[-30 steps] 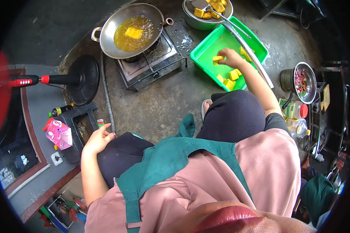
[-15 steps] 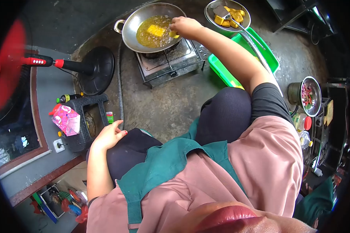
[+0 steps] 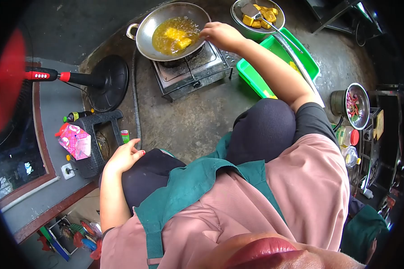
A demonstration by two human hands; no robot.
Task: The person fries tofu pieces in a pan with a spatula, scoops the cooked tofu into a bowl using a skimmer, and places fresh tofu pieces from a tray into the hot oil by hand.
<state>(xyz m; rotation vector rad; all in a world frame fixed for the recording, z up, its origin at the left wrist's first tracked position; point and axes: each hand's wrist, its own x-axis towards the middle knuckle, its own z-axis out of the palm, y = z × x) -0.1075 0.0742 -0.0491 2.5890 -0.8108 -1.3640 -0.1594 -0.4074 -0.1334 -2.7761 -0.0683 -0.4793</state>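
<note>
Near the right rim of the wok [image 3: 141, 38], my right hand [image 3: 222, 36] hangs with loosely bent fingers, and nothing shows in them. Two yellow tofu pieces [image 3: 177, 36] lie close together in the bubbling oil [image 3: 161, 42]. Under the wok stands a gas stove [image 3: 191, 71]. My left hand [image 3: 125, 157] rests on my left knee, its fingers stretched out and empty. To the right of my right hand, a strainer bowl [image 3: 280, 22] holds several fried tofu pieces [image 3: 268, 17] and a spatula [image 3: 250, 10]. A green basin [image 3: 253, 80] stands below it, partly hidden by my forearm.
A red fan [image 3: 105, 83] stands at the left, beside a dark stool [image 3: 92, 163] carrying a pink package [image 3: 74, 141]. The gas hose [image 3: 136, 98] runs along the floor. At the right are a metal bowl [image 3: 365, 114] of shallots and chillies and several jars [image 3: 349, 136].
My right hand has let go of a tofu piece, which now lies in the oil beside the other. The hand has drawn back slightly to the right. My left hand stays on the knee.
</note>
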